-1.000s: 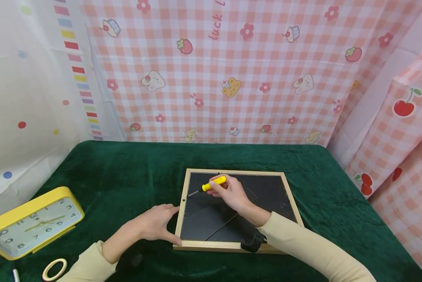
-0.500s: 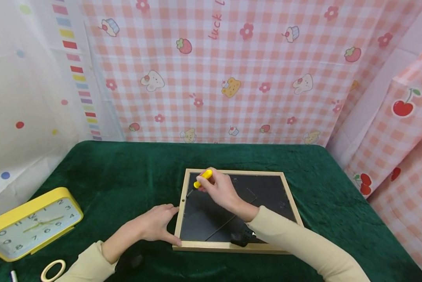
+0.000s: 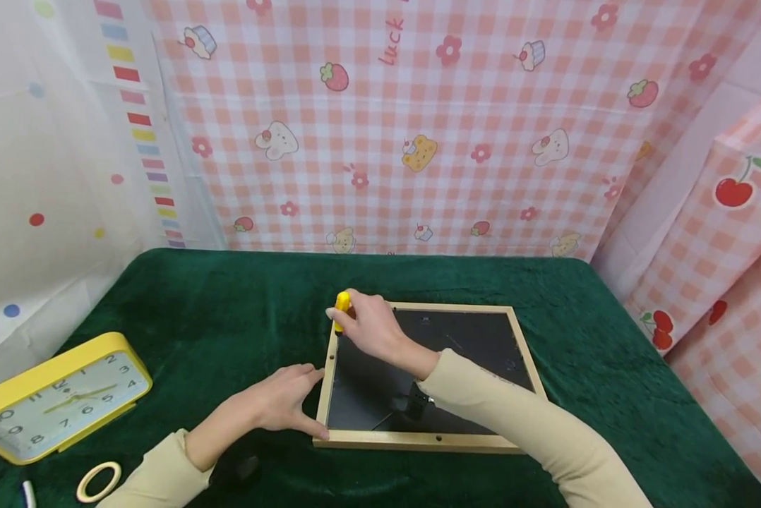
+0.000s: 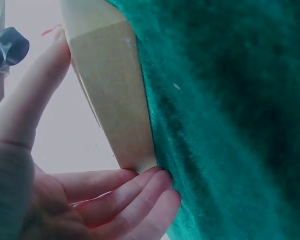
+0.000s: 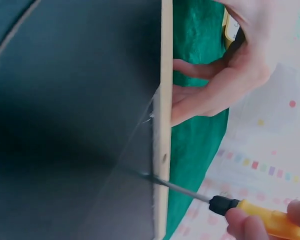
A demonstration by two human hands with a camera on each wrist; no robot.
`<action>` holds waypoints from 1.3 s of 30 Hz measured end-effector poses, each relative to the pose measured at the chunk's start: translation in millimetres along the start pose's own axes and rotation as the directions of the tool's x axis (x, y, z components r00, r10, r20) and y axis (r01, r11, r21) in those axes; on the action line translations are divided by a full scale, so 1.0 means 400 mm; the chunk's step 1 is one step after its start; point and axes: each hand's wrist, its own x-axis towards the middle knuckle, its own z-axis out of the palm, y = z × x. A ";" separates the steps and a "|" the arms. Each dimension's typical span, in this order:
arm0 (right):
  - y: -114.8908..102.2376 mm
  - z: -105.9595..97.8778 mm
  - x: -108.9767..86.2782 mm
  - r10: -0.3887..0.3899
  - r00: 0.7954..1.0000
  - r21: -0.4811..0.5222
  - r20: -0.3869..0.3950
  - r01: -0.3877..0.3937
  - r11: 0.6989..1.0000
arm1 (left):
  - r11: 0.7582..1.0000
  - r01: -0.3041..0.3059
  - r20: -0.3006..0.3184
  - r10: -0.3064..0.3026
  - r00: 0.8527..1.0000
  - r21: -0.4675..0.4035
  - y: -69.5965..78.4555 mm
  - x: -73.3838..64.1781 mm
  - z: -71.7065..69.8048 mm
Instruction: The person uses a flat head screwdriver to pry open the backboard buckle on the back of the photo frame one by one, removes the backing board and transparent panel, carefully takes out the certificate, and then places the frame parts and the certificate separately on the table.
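Note:
A picture frame (image 3: 412, 440) of pale wood with a black backing board (image 3: 476, 360) lies on the green cloth. My right hand (image 3: 375, 326) grips the yellow handle of a screwdriver (image 3: 342, 305) above the frame's left side. In the right wrist view the metal shaft (image 5: 187, 191) crosses the wooden edge, and its tip is at the inner edge of that side, beside the board. My left hand (image 3: 285, 401) rests against the frame's left side with fingers extended. Its thumb (image 4: 37, 82) touches the near left corner, and its fingertips (image 4: 157, 182) press the outer side.
On the left stands a yellow clock (image 3: 69, 402). A cream ring (image 3: 99, 482) and a white-tipped pen-like object (image 3: 28, 494) lie in front of it. Pink checked fabric (image 3: 380, 127) hangs behind the table, with more fabric at both sides.
My right hand has moved left and away from me with the screwdriver, whose handle has turned from slanted to nearly upright. My left hand and the frame have stayed put.

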 end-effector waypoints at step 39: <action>0.196 -0.268 -0.075 0.159 0.987 0.281 0.023 -0.159 0.947 | 0.999 0.037 0.013 -0.037 0.999 0.021 0.016 -0.002 -0.007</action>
